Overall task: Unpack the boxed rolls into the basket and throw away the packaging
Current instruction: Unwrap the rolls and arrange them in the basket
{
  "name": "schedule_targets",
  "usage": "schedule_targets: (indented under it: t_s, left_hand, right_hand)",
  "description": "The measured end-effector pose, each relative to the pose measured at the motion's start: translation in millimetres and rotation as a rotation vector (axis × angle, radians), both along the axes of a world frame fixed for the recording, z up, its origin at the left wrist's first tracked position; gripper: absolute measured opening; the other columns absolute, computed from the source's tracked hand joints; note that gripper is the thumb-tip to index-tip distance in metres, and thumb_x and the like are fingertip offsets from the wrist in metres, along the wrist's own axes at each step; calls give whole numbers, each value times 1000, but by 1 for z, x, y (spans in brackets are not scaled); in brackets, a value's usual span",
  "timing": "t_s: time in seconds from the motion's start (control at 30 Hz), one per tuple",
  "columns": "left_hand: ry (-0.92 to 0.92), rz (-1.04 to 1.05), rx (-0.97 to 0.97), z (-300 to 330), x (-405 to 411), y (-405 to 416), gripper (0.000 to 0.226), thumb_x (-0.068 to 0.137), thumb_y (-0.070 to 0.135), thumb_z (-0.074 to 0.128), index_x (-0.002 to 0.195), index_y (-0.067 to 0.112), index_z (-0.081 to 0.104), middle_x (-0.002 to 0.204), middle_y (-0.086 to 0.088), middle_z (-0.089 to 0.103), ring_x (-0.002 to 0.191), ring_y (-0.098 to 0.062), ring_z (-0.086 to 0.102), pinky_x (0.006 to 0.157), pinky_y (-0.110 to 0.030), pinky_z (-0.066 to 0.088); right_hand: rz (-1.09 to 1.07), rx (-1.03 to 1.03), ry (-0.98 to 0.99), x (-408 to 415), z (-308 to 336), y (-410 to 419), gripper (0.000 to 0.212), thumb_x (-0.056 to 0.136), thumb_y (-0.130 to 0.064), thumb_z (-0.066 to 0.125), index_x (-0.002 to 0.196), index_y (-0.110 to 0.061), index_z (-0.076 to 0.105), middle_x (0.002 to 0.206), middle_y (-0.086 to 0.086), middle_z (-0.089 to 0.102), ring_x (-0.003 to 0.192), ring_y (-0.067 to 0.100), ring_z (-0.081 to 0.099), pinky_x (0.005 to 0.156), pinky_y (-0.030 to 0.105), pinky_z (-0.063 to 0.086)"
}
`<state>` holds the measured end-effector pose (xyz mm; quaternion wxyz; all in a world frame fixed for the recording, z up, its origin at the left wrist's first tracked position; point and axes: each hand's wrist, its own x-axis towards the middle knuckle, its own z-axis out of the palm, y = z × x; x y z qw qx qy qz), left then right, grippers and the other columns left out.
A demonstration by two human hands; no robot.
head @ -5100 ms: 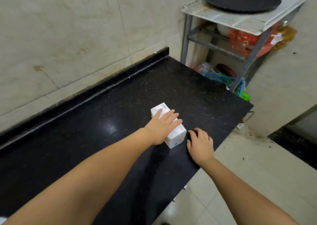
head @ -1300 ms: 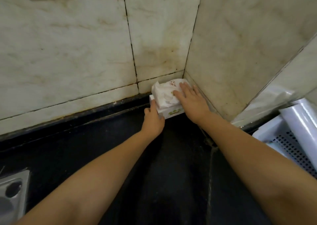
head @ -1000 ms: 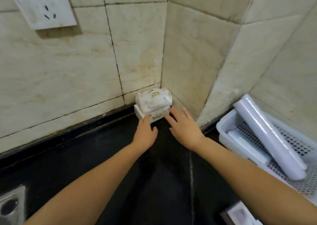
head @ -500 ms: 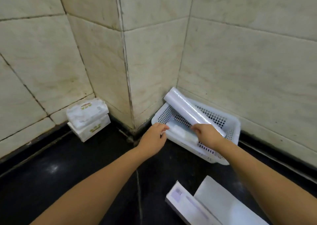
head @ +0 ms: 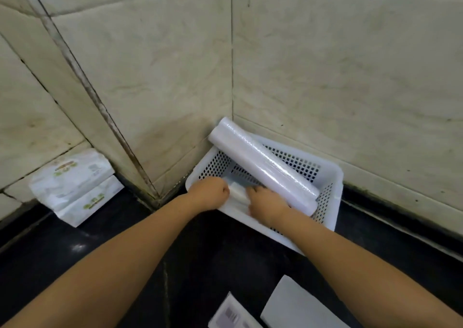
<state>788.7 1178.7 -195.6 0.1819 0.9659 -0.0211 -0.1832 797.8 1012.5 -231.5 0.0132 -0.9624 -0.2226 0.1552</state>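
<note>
A white perforated basket [head: 330,177] sits in the corner of the black counter. A long roll of clear film [head: 263,170] lies slanted across it, its far end up on the rim. Both hands reach into the basket's near-left part. My left hand [head: 210,195] is fisted at one end of a small white roll [head: 238,194]. My right hand [head: 265,202] curls over its other end; the roll is blurred and mostly covered. Two flat white boxes lie near the bottom edge, one with a barcode [head: 234,315], one plain [head: 300,305].
Two stacked white tissue packs [head: 75,185] lean against the wall at the left. Tiled walls close in behind and to the right of the basket. Bare black counter [head: 100,240] lies between the packs, the basket and the boxes.
The view swung right from the tissue packs to the basket. Both hands left the packs, reached the basket's near rim, and now hold the small white roll lower inside it.
</note>
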Motion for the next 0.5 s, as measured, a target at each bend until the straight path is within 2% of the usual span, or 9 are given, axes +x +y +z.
schedule_targets:
  t_s: [0.03,0.13,0.23,0.33,0.43,0.5]
  left_hand:
    - [24,-2,15,0,5,-1,31,91,13,40,90,-4,66,101,-22,67,80,-30,59,70,-36,46]
    - [127,-96,66,-3,20,-2,27,92,13,42,102,-2,62,112,-21,64,101,-34,59,82,-37,47]
    - [243,-183,109,-5,30,-2,31,92,18,45,115,5,62,121,-14,62,107,-27,58,91,-34,46]
    - [191,-152,76,-4,39,-3,29,93,16,44,107,1,65,104,-15,64,97,-29,60,78,-32,45]
    - [101,-112,114,-4,46,-5,16,91,6,45,90,0,59,91,-15,60,92,-32,59,75,-36,45]
    - [174,-206,90,-8,48,-9,7,88,5,49,86,5,55,88,-14,57,87,-30,57,74,-36,46]
  right_hand:
    - [-13,19,-18,-1,-1,0,52,88,-9,48,138,-7,34,129,19,53,112,35,56,94,43,46]
    - [-46,109,-4,2,5,-5,43,88,-1,45,130,-6,40,107,18,64,90,33,63,73,38,50]
    - [-93,247,63,4,22,-13,38,88,4,41,125,-4,44,103,20,64,87,32,62,71,35,50]
    - [-141,372,36,-1,44,-25,53,87,2,40,139,-13,36,95,17,67,77,28,59,67,36,49]
    - [-145,418,-83,-3,62,-41,51,89,-2,41,139,-15,36,82,10,62,65,23,53,58,34,44]
    - [-139,436,-163,-3,70,-48,48,91,-3,40,137,-16,37,84,9,59,64,23,52,55,35,44]
